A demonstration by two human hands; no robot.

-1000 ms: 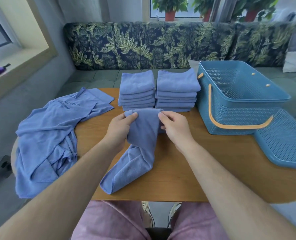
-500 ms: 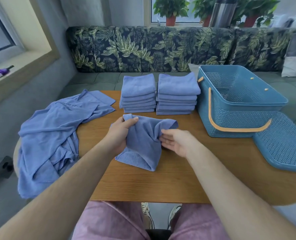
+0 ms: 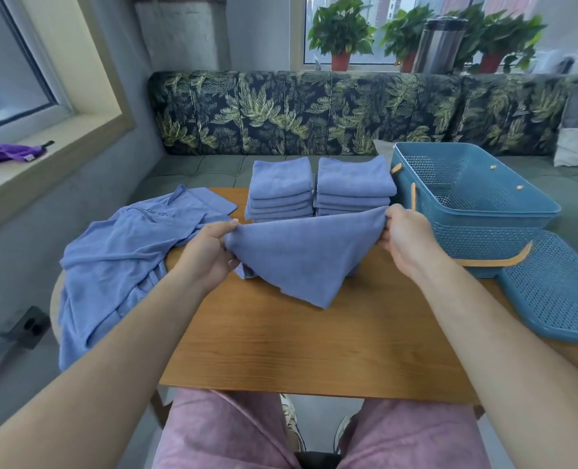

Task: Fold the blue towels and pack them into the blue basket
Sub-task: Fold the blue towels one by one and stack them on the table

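A blue towel (image 3: 301, 255) is stretched wide above the wooden table (image 3: 314, 343). My left hand (image 3: 208, 252) pinches its left corner and my right hand (image 3: 404, 236) pinches its right corner. The lower part of the towel hangs down to a point that touches the table. Behind it stand two stacks of folded blue towels (image 3: 318, 187), side by side. The blue basket (image 3: 477, 211) with an orange handle sits at the right of the table, nothing showing inside it.
A heap of unfolded blue towels (image 3: 122, 262) drapes over the table's left edge. The basket's blue lid (image 3: 558, 292) lies at the right front. A leaf-patterned sofa (image 3: 314, 113) runs behind the table. A purple cloth (image 3: 7, 152) lies on the window sill.
The towel was bunched and narrow between my hands; both hands have moved apart and lifted, spreading it out wide by its top corners.
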